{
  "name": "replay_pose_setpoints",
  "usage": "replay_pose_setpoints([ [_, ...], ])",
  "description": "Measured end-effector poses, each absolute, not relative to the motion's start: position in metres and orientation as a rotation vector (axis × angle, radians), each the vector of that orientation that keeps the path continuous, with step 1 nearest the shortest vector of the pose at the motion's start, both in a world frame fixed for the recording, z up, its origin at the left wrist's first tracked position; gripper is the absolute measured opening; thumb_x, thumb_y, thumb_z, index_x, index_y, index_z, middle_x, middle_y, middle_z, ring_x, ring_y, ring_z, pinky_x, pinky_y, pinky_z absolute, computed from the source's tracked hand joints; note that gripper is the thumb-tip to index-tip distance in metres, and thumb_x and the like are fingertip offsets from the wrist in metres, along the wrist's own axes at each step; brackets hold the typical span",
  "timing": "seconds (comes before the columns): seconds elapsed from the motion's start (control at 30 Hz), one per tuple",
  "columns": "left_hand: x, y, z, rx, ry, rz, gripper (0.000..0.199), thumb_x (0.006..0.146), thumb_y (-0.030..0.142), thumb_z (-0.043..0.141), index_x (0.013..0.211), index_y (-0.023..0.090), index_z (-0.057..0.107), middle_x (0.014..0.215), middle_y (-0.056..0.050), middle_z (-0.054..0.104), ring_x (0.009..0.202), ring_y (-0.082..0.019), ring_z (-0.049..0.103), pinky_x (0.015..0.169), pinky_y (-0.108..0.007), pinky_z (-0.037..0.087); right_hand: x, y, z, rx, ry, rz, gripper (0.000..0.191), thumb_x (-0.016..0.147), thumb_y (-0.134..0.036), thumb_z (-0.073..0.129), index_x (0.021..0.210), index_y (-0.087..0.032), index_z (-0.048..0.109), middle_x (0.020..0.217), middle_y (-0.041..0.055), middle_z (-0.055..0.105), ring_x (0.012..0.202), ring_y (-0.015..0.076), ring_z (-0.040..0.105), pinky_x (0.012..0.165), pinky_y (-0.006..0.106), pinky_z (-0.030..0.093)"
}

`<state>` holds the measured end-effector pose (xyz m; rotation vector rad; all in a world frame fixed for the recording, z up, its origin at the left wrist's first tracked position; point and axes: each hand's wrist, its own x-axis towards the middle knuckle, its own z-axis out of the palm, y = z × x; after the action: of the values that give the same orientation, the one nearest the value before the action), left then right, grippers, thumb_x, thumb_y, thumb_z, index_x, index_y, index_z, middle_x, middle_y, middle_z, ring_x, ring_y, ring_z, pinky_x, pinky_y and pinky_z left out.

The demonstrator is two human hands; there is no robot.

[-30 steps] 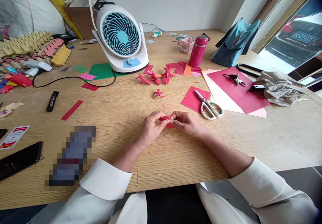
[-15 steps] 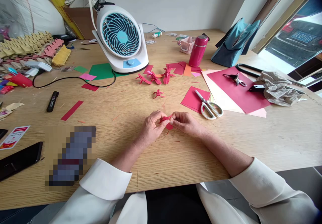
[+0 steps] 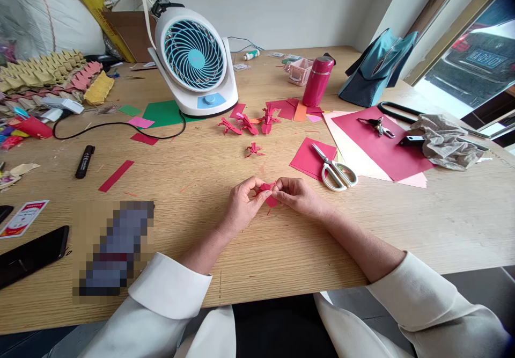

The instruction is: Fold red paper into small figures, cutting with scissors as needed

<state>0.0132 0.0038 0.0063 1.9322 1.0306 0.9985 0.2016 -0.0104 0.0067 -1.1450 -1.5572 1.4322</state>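
A small folded red paper piece (image 3: 272, 201) is held low over the wooden table. My left hand (image 3: 243, 202) pinches its left side between thumb and fingers. On the other side my right hand (image 3: 296, 197) pinches it too, the two thumbs almost touching. Just beyond, a small red folded paper figure (image 3: 253, 150) lies by itself, and several more red figures (image 3: 248, 124) stand in a group farther back. White-handled scissors (image 3: 339, 176) rest partly on a red paper square (image 3: 308, 156), right of my hands.
A white fan (image 3: 193, 57) stands at the back, its black cable (image 3: 120, 124) running left. A pink bottle (image 3: 317, 81) and blue bag (image 3: 376, 71) stand back right. Large red paper (image 3: 382, 154) bears keys. Left are a marker (image 3: 85, 162), a red strip (image 3: 116, 176) and a phone (image 3: 34, 256).
The held red paper has shifted slightly between my fingers and shows more of its surface. Both hands stay in nearly the same place.
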Motion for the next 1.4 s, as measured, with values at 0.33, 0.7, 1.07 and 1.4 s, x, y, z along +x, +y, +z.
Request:
replay_pose_setpoints([
  [0.33, 0.0137, 0.0048, 0.0090, 1.906, 0.946, 0.973, 0.011, 0.089, 0.025, 0.062, 0.080, 0.018, 0.060, 0.077, 0.001, 0.064, 0.073, -0.011, 0.059, 0.071, -0.022, 0.046, 0.2022, -0.0106, 0.0028, -1.143, -1.553, 1.453, 0.042, 0.077, -0.055, 0.071, 0.078, -0.016, 0.056, 0.062, -0.0048, 0.048, 0.055, 0.0081, 0.036, 0.051, 0.024, 0.026],
  [0.7, 0.0134, 0.0066, 0.0057, 1.866, 0.932, 0.922, 0.013, 0.089, 0.029, 0.062, 0.083, 0.018, 0.062, 0.078, 0.000, 0.065, 0.073, -0.012, 0.060, 0.071, -0.022, 0.046, 0.2027, -0.0107, 0.0002, -1.117, -1.556, 1.460, 0.042, 0.077, -0.055, 0.071, 0.081, -0.015, 0.057, 0.065, -0.0043, 0.049, 0.057, 0.0083, 0.037, 0.052, 0.024, 0.027],
  [1.07, 0.0142, 0.0057, 0.0071, 1.801, 1.044, 0.947, 0.014, 0.088, 0.030, 0.060, 0.088, 0.018, 0.065, 0.083, -0.002, 0.069, 0.076, -0.014, 0.062, 0.072, -0.024, 0.047, 0.1998, -0.0113, 0.0043, -1.122, -1.463, 1.357, 0.040, 0.081, -0.056, 0.066, 0.081, -0.017, 0.057, 0.070, -0.0008, 0.056, 0.063, 0.0114, 0.047, 0.059, 0.025, 0.036],
  [1.4, 0.0143, 0.0073, 0.0068, 1.814, 1.129, 1.015, 0.022, 0.083, 0.027, 0.060, 0.065, 0.018, 0.052, 0.064, 0.002, 0.057, 0.064, -0.011, 0.051, 0.063, -0.023, 0.041, 0.1945, -0.0139, 0.0041, -1.137, -1.479, 1.165, 0.027, 0.086, -0.045, 0.062, 0.085, -0.019, 0.055, 0.073, 0.0009, 0.060, 0.065, 0.0131, 0.055, 0.062, 0.027, 0.044],
])
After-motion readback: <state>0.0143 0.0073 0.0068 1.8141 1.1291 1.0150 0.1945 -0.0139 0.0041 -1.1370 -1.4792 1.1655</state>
